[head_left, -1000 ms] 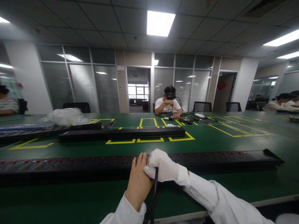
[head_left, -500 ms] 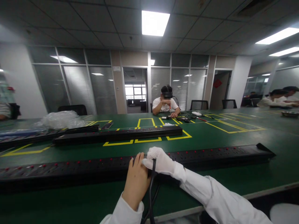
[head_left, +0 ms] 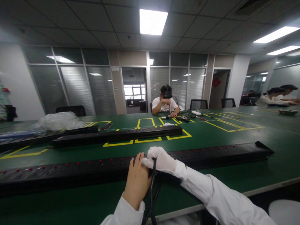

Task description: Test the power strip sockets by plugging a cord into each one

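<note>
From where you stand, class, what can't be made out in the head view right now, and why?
All head view:
- Whether the black cable ends inside the right hand: hidden by its glove.
- The cable's lower run: cut off by the bottom edge.
- The near socket strip's left end: cut off by the left edge.

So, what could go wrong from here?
The black flexible cable runs from the white-gloved right hand down towards the near edge of the green table, where it might snag. The bare left hand sits beside the glove, over the long black power strip with red dots, so fingers might collide.
</note>
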`<state>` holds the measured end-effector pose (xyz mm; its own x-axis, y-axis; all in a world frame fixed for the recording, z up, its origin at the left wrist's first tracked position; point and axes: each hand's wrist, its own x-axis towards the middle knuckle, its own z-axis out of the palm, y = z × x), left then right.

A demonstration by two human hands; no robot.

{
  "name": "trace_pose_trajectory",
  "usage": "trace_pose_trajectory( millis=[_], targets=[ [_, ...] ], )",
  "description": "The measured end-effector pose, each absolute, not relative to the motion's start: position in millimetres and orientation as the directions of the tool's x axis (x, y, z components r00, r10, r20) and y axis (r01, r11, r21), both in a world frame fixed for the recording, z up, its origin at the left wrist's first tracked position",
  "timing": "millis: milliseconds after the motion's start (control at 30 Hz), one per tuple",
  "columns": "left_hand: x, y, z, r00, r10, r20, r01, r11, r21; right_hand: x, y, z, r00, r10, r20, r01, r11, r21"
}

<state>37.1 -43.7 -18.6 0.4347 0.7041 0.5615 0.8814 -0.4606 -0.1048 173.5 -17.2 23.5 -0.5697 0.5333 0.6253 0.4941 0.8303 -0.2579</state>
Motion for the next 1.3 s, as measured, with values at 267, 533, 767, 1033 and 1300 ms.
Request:
trace_pose_trajectory(
  millis=[267, 533, 767, 1033, 1300],
  targets=[
    [38.4, -48.5, -14.2, 0.43, 0.715, 0.552, 0.885, -0.456, -0.098, 184.4, -18.6, 34.4, -0.602, 0.504, 0.619, 0.636, 0.771, -0.008],
    [38.9, -46.4, -18.4, 0.413, 0.717, 0.562, 0.893, -0.44, -0.094, 192.2, -11.1, 34.1, -0.496, 0.714, 0.494, 0.85, 0.516, 0.107],
    [38.6, -45.4, -19.7, 0.411, 0.713, 0.568, 0.893, -0.44, -0.094, 192.1, -8.2, 34.6, -0.562, 0.642, 0.521, 0.806, 0.567, 0.169],
    [40.7, -45.9, -18.5, 0.402, 0.723, 0.562, 0.896, -0.437, -0.079, 192.2, -9.1, 36.3, -0.599, 0.582, 0.55, 0.789, 0.545, 0.283],
    [39.5, -46.8, -16.5, 0.405, 0.722, 0.561, 0.893, -0.443, -0.075, 192.4, -8.5, 36.3, -0.594, 0.586, 0.552, 0.794, 0.54, 0.28]
  ],
)
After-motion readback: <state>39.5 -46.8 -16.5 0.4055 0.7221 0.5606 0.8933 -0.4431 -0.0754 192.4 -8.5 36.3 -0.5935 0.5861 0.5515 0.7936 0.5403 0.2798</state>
